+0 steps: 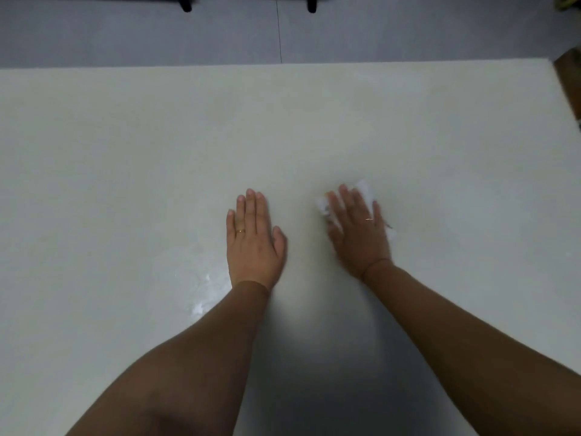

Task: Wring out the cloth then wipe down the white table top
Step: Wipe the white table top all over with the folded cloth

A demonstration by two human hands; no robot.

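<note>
White table (125, 158) fills the head view. The right hand (358, 228) lies flat, fingers straight, pressing a white cloth (364, 187) onto the top right of centre; the cloth peeks out past its fingertips and sides. The left hand (254, 237) rests spread and flat just to the left, holding nothing. A wet smear (201, 294) shines near the left wrist. Wiping looks to be the step in hand, wringing apparently done. Next, the cloth likely needs sweeping across the dry far and side areas under steady downward pressure.
</note>
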